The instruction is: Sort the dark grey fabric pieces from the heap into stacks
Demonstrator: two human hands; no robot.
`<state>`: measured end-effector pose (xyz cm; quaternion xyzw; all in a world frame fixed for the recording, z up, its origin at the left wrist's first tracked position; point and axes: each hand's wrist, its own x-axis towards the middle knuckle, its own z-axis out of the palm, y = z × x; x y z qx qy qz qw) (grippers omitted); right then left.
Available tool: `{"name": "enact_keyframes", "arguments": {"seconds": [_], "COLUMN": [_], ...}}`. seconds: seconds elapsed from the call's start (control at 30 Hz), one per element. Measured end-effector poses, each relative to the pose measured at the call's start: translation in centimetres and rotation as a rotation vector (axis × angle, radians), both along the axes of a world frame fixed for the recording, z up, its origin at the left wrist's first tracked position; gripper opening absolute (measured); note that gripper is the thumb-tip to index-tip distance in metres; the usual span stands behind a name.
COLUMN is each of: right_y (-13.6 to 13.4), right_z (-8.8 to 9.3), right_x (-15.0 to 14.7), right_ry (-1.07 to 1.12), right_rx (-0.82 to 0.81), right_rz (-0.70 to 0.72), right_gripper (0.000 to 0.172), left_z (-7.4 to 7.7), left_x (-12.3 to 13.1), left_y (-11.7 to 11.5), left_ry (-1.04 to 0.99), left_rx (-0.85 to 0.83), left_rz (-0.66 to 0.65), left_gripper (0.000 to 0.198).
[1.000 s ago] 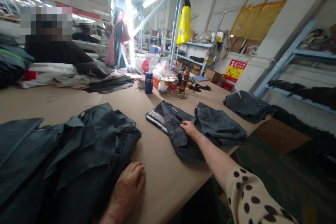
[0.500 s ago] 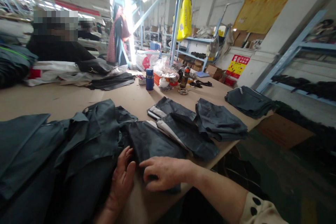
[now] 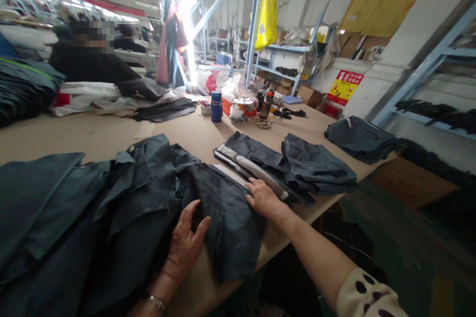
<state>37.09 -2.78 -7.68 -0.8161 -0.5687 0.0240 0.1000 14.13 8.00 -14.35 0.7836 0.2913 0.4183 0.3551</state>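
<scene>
My left hand (image 3: 188, 235) is at the edge of a heap of dark grey-green cloth (image 3: 145, 183), thumb and fingers apart. Beside it a dark cloth panel (image 3: 238, 233) lies across the table, its lower end reaching the front edge. My right hand (image 3: 266, 200) rests with fingers stretched out at this panel's upper right side, close to a pale strip (image 3: 228, 174). Its fingertips touch the cloth near a second pale-edged piece (image 3: 256, 163). A folded dark stack (image 3: 316, 166) lies to the right of that.
On the brown table (image 3: 104, 133) stand a blue flask (image 3: 216, 106), a brown bottle (image 3: 266, 104) and a roll of tape (image 3: 264, 124). Another folded cloth stack (image 3: 360, 138) sits at the right corner. A cardboard box (image 3: 412, 178) is below. A person (image 3: 89, 62) is at the back left.
My right hand has moved up and right, from the near cloth to the pale-edged pieces. The panel beside my left hand now lies spread lower. My left hand has shifted slightly right and opened wider.
</scene>
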Motion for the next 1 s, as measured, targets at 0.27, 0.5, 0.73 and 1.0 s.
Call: {"name": "enact_keyframes", "arguments": {"seconds": [0.27, 0.5, 0.73, 1.0], "right_y": [3.6, 3.7, 0.2, -2.8], "right_z": [-1.7, -0.3, 4.5, 5.2], "right_x": [1.4, 1.9, -4.6, -9.2], "right_ry": [0.022, 0.161, 0.103, 0.377], "right_rx": [-0.091, -0.077, 0.159, 0.364], "right_rz": [-0.177, -0.17, 0.011, 0.082], "right_gripper": [0.048, 0.023, 0.015, 0.024], "left_z": [-0.5, 2.3, 9.8, 11.8], "left_x": [0.0, -0.7, 1.6, 2.9], "left_y": [0.2, -1.3, -4.2, -5.1], "left_ry": [0.029, -0.116, -0.145, -0.268], "left_rx": [0.043, 0.284, -0.596, -0.834], "left_rz": [0.006, 0.057, -0.142, -0.13], "left_gripper": [0.051, 0.032, 0.043, 0.043]}}
